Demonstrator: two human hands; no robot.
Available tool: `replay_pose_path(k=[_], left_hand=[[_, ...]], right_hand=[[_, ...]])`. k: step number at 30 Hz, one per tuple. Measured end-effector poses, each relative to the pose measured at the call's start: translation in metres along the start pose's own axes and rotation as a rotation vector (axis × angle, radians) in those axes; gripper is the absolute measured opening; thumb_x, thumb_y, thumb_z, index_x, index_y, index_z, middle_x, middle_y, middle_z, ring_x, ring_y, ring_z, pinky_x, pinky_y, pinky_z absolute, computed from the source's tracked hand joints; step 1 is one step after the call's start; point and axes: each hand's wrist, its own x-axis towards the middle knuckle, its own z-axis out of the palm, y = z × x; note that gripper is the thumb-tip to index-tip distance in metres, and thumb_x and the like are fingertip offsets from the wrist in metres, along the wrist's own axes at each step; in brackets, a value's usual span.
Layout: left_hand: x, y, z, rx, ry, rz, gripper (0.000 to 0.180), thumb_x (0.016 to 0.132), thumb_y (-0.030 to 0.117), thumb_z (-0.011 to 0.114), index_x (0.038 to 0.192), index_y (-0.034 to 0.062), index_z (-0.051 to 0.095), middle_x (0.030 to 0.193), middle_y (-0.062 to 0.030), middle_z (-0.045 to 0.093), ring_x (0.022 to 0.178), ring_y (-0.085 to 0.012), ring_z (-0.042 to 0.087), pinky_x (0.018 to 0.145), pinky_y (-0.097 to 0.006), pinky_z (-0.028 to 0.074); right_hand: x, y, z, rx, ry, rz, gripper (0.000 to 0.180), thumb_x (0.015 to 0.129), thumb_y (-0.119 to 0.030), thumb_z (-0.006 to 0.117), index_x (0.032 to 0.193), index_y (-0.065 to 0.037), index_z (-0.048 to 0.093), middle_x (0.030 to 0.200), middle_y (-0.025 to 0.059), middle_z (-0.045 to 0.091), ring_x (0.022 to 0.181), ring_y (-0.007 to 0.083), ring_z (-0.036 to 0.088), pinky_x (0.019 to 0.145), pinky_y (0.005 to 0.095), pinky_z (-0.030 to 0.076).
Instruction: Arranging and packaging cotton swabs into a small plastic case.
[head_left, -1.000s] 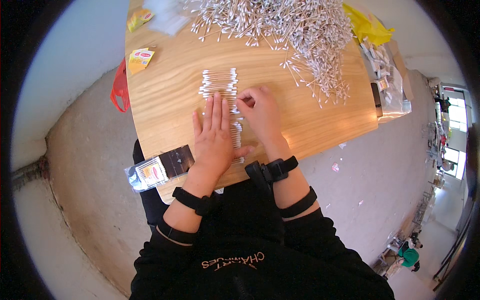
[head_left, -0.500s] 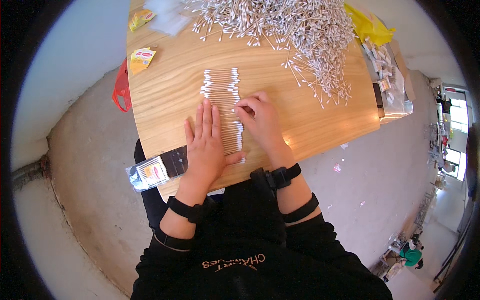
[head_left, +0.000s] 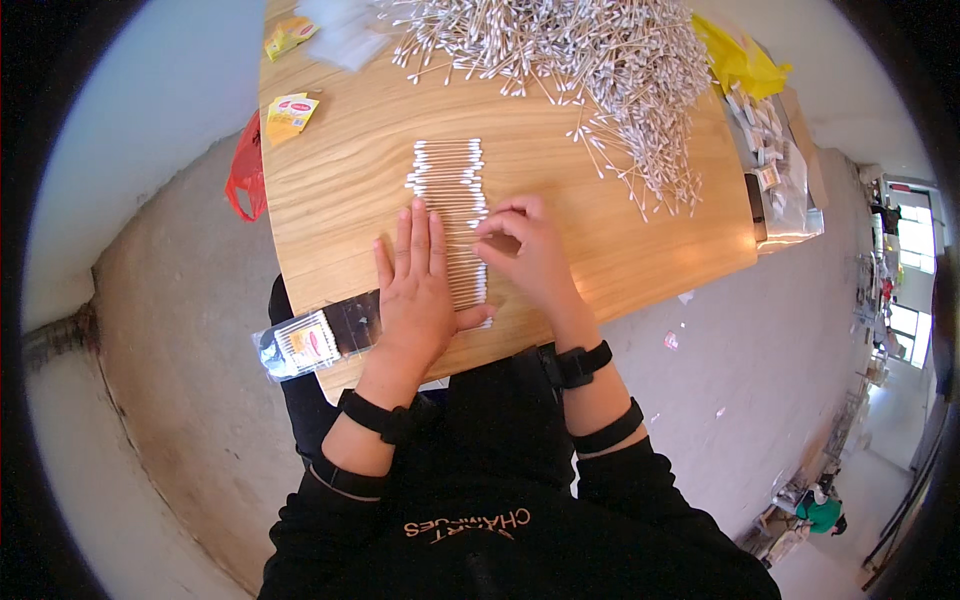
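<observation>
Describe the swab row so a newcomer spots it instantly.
On the wooden table, look between the left hand and right hand. The swab row runs there as a narrow ladder, sticks side by side, unlike the tangled swab heap beyond.

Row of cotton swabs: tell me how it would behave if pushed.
The row of swabs would likely scatter, since no band shows around it. Its thin sticks with small white tips suggest very little weight. On the flat wooden table, they may roll.

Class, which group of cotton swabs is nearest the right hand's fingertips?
The neat column of side-by-side swabs, running between the left hand and right hand; the jumbled heap and the bagged swabs both lie farther off.
</observation>
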Motion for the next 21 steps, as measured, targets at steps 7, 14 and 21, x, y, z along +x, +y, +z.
replay_pose_path(k=[7, 14, 21], left_hand=[[0.001, 0.0, 0.0, -0.009, -0.01, -0.009, 0.13, 0.053, 0.06, 0.079, 0.146, -0.0059, 0.016, 0.155, -0.0198, 0.014, 0.145, -0.0306, 0.011, 0.115, -0.053, 0.009], [-0.002, -0.005, -0.008, -0.099, 0.005, -0.016, 0.132, 0.051, 0.058, 0.081, 0.146, -0.0071, 0.017, 0.155, -0.0229, 0.012, 0.145, -0.0341, 0.01, 0.114, -0.055, 0.01], [-0.004, -0.012, -0.016, -0.038, -0.026, -0.03, 0.134, 0.051, 0.063, 0.078, 0.146, -0.0065, 0.013, 0.154, -0.0253, 0.012, 0.144, -0.0375, 0.009, 0.112, -0.057, 0.011]], right_hand=[[0.001, -0.006, 0.004, -0.186, 0.006, -0.005, 0.015, 0.077, -0.006, 0.073, 0.089, -0.004, 0.065, 0.098, 0.0076, 0.053, 0.091, 0.0174, 0.058, 0.074, 0.0288, 0.052], [-0.001, -0.017, 0.015, -0.047, 0.194, 0.153, 0.014, 0.078, -0.003, 0.07, 0.09, -0.003, 0.064, 0.099, 0.0098, 0.053, 0.083, 0.0212, 0.059, 0.075, 0.03, 0.052], [-0.003, -0.007, 0.002, -0.162, 0.1, -0.022, 0.014, 0.077, -0.004, 0.071, 0.09, -0.003, 0.066, 0.104, 0.0111, 0.052, 0.092, 0.021, 0.058, 0.076, 0.0295, 0.051]])
